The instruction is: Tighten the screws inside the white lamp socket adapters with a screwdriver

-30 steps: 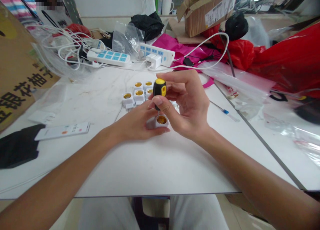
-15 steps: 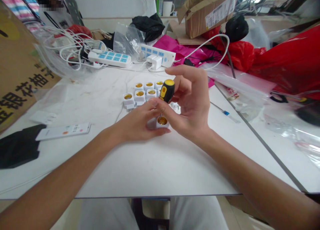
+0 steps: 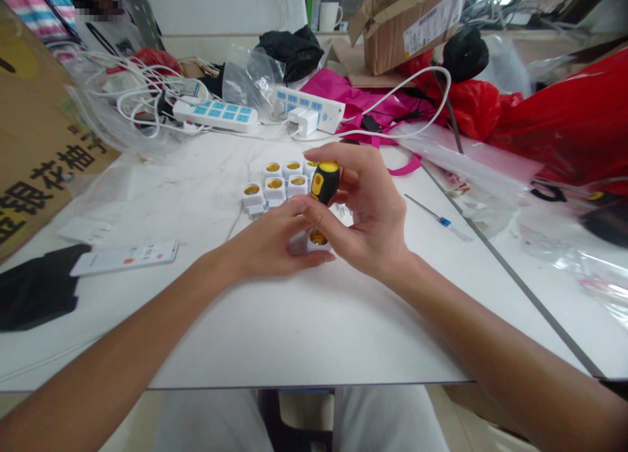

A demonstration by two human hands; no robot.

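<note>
Socket [image 3: 318, 243] sits clasped in the left hand [image 3: 272, 239], the right hand [image 3: 370, 210] grips a screwdriver [image 3: 326, 182], and a carton [image 3: 39, 112] reads "银花柚".

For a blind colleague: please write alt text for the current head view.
A person's right hand holds a black-and-yellow screwdriver at a white, gold-lined socket steadied by the left hand. Similar sockets stand beyond on a white table, with power strips farther back.

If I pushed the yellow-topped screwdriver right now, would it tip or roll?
Without the right hand holding it, the screwdriver would probably tip: its chunky handle sits above a thin shaft. Laid down, it might roll, because that handle looks rounded.
</note>
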